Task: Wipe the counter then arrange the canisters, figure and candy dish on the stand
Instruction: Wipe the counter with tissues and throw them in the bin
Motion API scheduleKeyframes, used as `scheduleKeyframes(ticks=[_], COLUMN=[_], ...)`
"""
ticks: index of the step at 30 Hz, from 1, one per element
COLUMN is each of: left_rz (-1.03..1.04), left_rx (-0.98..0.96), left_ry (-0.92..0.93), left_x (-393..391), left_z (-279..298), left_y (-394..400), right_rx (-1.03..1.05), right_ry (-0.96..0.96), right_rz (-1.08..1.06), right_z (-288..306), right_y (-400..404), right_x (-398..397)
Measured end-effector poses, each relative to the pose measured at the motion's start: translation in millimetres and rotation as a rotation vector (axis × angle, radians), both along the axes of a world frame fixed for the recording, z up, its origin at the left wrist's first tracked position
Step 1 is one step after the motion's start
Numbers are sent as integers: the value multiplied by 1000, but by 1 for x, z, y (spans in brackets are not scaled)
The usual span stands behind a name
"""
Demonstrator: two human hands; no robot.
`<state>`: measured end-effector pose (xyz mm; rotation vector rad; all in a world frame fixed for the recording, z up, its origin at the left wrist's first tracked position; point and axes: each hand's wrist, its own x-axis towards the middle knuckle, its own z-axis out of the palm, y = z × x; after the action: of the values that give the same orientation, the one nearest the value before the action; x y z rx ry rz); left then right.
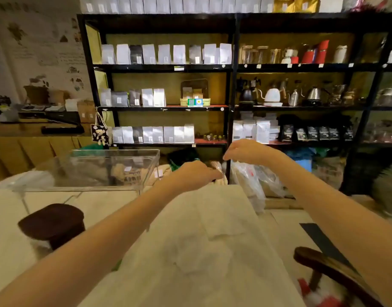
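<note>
A large white cloth [203,240] hangs spread out in front of me above the pale counter [6,229]. My left hand [197,173] pinches its top edge near the middle. My right hand [246,150] is raised higher and to the right, fingers closed on the cloth's upper corner. A clear acrylic stand [115,167] sits on the counter at the left. In front of it is a canister with a dark brown lid [52,222]. A dark wooden dish [323,264] with something red below it shows at the bottom right, partly hidden by my right arm.
Black shelving [232,69] with white bags, kettles and dark coffee packs fills the background. Plastic bags [257,180] lie behind the counter's far edge. A black strip [319,238] lies on the counter at right. A wooden side counter [35,129] stands at the far left.
</note>
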<state>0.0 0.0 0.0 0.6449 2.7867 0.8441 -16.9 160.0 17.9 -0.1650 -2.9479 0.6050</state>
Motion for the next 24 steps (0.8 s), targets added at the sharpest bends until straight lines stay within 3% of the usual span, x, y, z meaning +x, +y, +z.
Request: scheduleKeyframes(ticks=[4, 6, 16, 20, 24], left_rz=[-22, -39, -54, -49, -81], left_rx=[-276, -378, -601, -563, -487], left_ry=[-55, -97, -57, 21, 67], left_x=[0, 0, 28, 32, 32], left_z=[-41, -61, -100, -109, -114], left_y=[9, 9, -16, -19, -22], right_rx=[40, 33, 6, 67, 156], right_ry=[-295, -354, -303, -351, -256], right_rz=[5, 32, 201, 247, 238], right_z=[-46, -69, -126, -138, -144], right_y=[4, 7, -8, -10, -11], right_x=[-9, -12, -19, -18, -13])
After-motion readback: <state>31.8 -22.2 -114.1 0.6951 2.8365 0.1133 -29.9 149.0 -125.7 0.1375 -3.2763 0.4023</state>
